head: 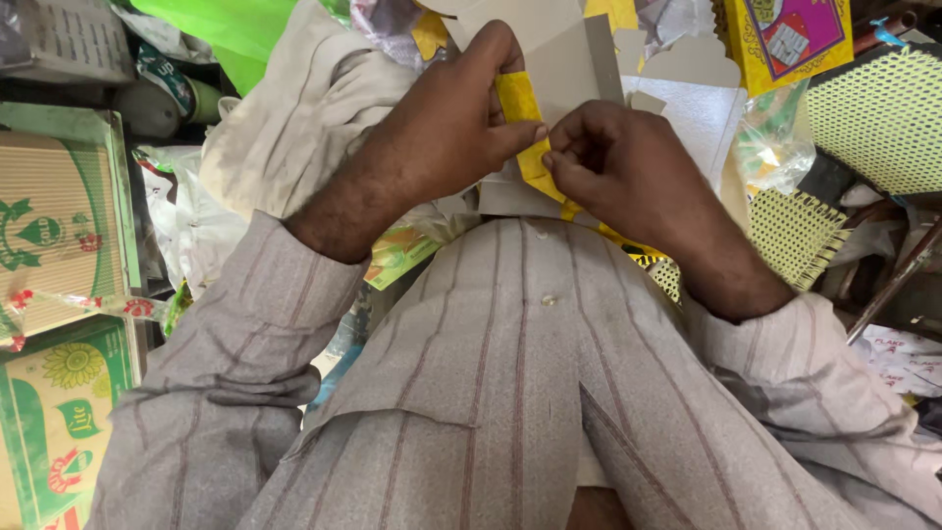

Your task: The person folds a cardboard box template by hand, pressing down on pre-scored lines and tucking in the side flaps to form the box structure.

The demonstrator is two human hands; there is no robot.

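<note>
A view looking straight down a person's chest and lap, over a grey striped shirt [520, 373] with a small button at the middle. Both bare hands meet at the far centre of the scene, just above the shirt front. The left hand [442, 128] is curled around a piece of flat grey cardboard [564, 59], its fingers wrapped over the far edge and its thumb pressed down on a yellow strip [520, 103] that runs along the cardboard. The right hand [613, 162] is closed narrowly, thumb and forefinger pinching the same yellow strip just beside the left thumb, so the two hands touch at their tips. The strip continues down and to the right, passing under the right hand toward the right wrist. Behind the hands, farther away, lies another white cardboard cut-out [697, 98] with a scalloped top edge. At the far right sit a yellow and pink printed box [790, 39] and yellow-green mesh sheets [878, 118]. At the left edge stand green and tan printed cartons [54, 226], with a bright green plastic bag [221, 25] at the far left top. Crumpled plastic wrappers lie scattered around the lap.
</note>
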